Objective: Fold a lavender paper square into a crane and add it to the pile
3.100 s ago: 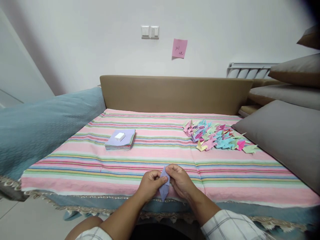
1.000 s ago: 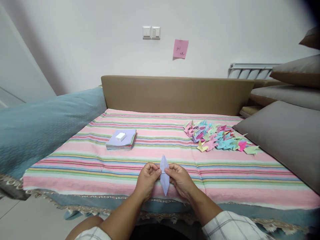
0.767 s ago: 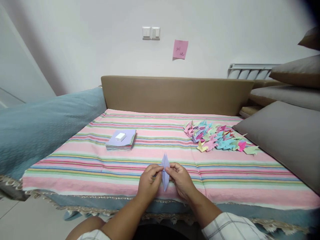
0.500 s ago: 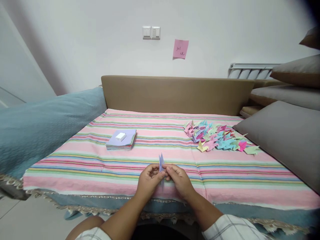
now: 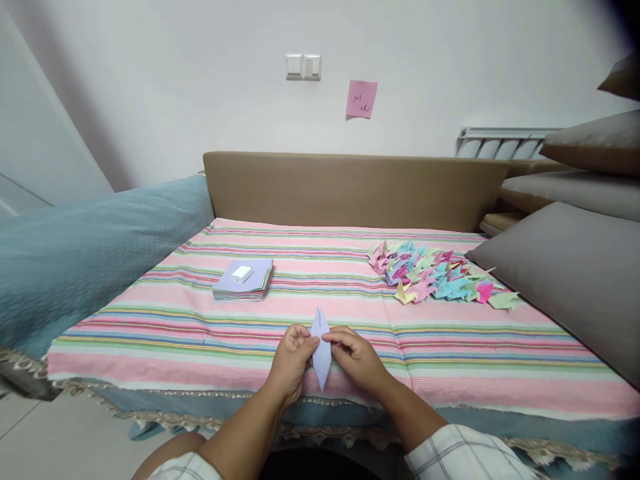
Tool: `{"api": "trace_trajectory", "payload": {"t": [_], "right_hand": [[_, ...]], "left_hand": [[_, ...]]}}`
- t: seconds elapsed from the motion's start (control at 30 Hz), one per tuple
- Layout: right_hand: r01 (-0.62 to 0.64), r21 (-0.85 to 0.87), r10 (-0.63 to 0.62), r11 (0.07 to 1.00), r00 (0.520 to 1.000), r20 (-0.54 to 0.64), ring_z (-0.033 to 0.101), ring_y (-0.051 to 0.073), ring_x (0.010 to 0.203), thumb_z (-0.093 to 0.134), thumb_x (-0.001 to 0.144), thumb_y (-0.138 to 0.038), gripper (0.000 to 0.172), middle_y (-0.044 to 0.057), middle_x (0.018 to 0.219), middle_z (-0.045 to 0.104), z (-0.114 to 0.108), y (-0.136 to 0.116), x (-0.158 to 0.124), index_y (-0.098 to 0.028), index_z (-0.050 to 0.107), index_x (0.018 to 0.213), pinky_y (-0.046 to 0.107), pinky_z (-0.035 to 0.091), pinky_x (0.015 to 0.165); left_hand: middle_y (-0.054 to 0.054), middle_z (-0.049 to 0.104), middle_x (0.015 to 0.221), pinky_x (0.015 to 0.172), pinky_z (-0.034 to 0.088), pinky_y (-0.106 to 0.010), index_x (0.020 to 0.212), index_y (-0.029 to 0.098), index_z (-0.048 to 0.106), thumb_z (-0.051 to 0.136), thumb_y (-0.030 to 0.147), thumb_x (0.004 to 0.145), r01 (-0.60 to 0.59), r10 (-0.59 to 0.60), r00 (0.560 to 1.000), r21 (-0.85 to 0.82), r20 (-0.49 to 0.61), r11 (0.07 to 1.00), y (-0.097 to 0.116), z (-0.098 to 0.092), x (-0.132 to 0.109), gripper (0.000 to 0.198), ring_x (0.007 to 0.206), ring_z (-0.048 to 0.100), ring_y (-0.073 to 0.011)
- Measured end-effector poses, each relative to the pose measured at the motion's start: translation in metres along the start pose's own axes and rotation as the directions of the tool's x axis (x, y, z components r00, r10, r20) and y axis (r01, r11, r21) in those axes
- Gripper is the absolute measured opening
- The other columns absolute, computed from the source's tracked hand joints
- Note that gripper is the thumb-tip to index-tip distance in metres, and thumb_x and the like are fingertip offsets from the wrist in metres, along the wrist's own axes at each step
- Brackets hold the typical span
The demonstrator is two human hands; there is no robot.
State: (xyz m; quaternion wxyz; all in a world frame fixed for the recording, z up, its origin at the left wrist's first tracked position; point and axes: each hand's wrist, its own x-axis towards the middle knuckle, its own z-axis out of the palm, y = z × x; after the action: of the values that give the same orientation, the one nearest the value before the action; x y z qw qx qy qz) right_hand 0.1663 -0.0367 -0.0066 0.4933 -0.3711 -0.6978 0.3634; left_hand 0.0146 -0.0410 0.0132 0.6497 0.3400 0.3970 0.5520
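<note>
Holding a folded lavender paper (image 5: pixel 321 362) in the left hand (image 5: pixel 291 360), with the thumb pressed on its front face and the fingers curled in behind its left edge, firmly gripped. Touching the same paper from three o'clock with the right hand (image 5: pixel 357 359), with a fingertip laid over its right edge near the middle; unable to tell pinching from light contact there. Pointing its two narrow ends toward twelve and six o'clock, slim as a spindle, with a short slit near the upper tip, over the near part of a striped bedcover (image 5: pixel 200 367). Taking the paper as the clock's centre, finding at ten o'clock a stack of coloured paper squares (image 5: pixel 257 272), lavender on top, bearing a small white block (image 5: pixel 243 274). Seeing at two o'clock a heap of origami cranes (image 5: pixel 440 273) in pink, turquoise, pale green, purple and yellow, just beside a grey cushion (image 5: pixel 565 273). Facing at twelve o'clock a brown backrest (image 5: pixel 355 190) and, higher on the white wall (image 5: pixel 200 80), a pair of switches (image 5: pixel 295 66), with a handwritten pink sticky note (image 5: pixel 361 99) just past twelve. Noting at four o'clock a white checked sleeve (image 5: pixel 460 453).
</note>
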Motion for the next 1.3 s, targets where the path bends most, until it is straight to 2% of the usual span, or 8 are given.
{"api": "trace_trajectory", "payload": {"t": [0.23, 0.4, 0.5, 0.6, 0.67, 0.9, 1.13, 1.3], "right_hand": [[0.128, -0.186, -0.125, 0.974, 0.992, 0.028, 0.059, 0.021, 0.094, 0.062, 0.079, -0.029, 0.02, 0.004, 0.097, 0.067, -0.012, 0.001, 0.001, -0.032, 0.07, 0.098, 0.038, 0.044, 0.087], [0.106, -0.148, -0.111, 0.983, 0.994, -0.026, 0.06, 0.021, 0.091, 0.063, 0.08, -0.03, 0.016, 0.005, 0.095, 0.069, -0.015, 0.003, 0.002, -0.032, 0.072, 0.093, 0.038, 0.046, 0.084], [0.071, -0.098, -0.076, 0.993, 0.995, -0.057, 0.06, 0.021, 0.092, 0.064, 0.079, -0.028, 0.016, 0.005, 0.095, 0.069, -0.015, 0.005, 0.001, -0.031, 0.072, 0.092, 0.037, 0.046, 0.085], [0.038, -0.042, -0.041, 0.998, 0.997, -0.068, 0.061, 0.021, 0.093, 0.064, 0.078, -0.028, 0.015, 0.005, 0.094, 0.069, -0.014, 0.003, 0.001, -0.03, 0.073, 0.09, 0.037, 0.046, 0.086], [0.01, 0.008, -0.01, 1.0, 0.998, -0.069, 0.061, 0.021, 0.093, 0.066, 0.076, -0.029, 0.015, 0.005, 0.094, 0.069, -0.013, 0.002, 0.0, -0.029, 0.073, 0.09, 0.037, 0.046, 0.086], [-0.151, 0.27, 0.181, 0.951, 0.979, -0.091, 0.062, 0.019, 0.076, 0.071, 0.07, -0.038, 0.018, 0.004, 0.083, 0.069, -0.003, -0.004, -0.001, -0.023, 0.07, 0.079, 0.033, 0.048, 0.073], [-0.167, 0.257, 0.205, 0.952, 0.97, -0.128, 0.06, 0.018, 0.074, 0.07, 0.07, -0.043, 0.024, 0.003, 0.077, 0.067, 0.0, 0.001, 0.0, -0.019, 0.067, 0.073, 0.029, 0.046, 0.07], [-0.176, 0.284, 0.227, 0.943, 0.961, -0.158, 0.057, 0.015, 0.067, 0.072, 0.067, -0.043, 0.027, 0.001, 0.071, 0.064, 0.001, 0.003, 0.001, -0.018, 0.063, 0.072, 0.026, 0.045, 0.064]], "left_hand": [[0.011, 0.046, 0.047, 0.042, 0.029, -0.014, 0.069, 0.02, 0.042, 0.079, 0.038, 0.057, 0.002, -0.007, 0.997, 0.072, 0.072, 0.997, 0.0, -0.001, -0.001, 0.043, 0.039, 0.039, -0.0033], [0.006, 0.058, 0.061, 0.056, 0.043, -0.02, 0.079, 0.021, 0.054, 0.07, 0.036, 0.067, -0.099, 0.058, 0.972, 0.175, 0.226, 0.98, 0.007, -0.007, 0.001, 0.026, 0.055, 0.055, -0.0096], [-0.001, 0.066, 0.077, 0.068, 0.046, -0.024, 0.088, 0.021, 0.065, 0.069, 0.029, 0.068, -0.269, 0.148, 0.933, 0.363, 0.327, 0.892, 0.011, -0.014, 0.003, 0.022, 0.072, 0.061, -0.0151], [-0.004, 0.069, 0.082, 0.072, 0.046, -0.026, 0.083, 0.023, 0.072, 0.071, 0.024, 0.065, -0.398, 0.254, 0.911, 0.528, 0.325, 0.75, 0.012, -0.019, 0.006, 0.019, 0.076, 0.062, -0.018], [-0.005, 0.07, 0.081, 0.075, 0.046, -0.028, 0.077, 0.024, 0.073, 0.072, 0.023, 0.064, -0.433, 0.309, 0.9, 0.556, 0.307, 0.709, 0.011, -0.021, 0.007, 0.013, 0.077, 0.063, -0.0197], [-0.004, 0.069, 0.07, 0.068, 0.048, -0.028, 0.061, 0.022, 0.071, 0.075, 0.028, 0.06, -0.362, 0.301, 0.932, 0.446, 0.204, 0.818, 0.008, -0.015, 0.006, 0.007, 0.07, 0.062, -0.0195], [-0.002, 0.067, 0.067, 0.066, 0.045, -0.025, 0.065, 0.018, 0.069, 0.074, 0.035, 0.06, -0.269, 0.209, 0.961, 0.425, 0.182, 0.864, 0.007, -0.014, 0.007, 0.018, 0.066, 0.059, -0.0155], [0.002, 0.061, 0.06, 0.059, 0.041, -0.023, 0.065, 0.016, 0.064, 0.075, 0.036, 0.059, -0.273, 0.222, 0.96, 0.386, 0.172, 0.881, 0.004, -0.014, 0.008, 0.024, 0.059, 0.054, -0.0118]]}}
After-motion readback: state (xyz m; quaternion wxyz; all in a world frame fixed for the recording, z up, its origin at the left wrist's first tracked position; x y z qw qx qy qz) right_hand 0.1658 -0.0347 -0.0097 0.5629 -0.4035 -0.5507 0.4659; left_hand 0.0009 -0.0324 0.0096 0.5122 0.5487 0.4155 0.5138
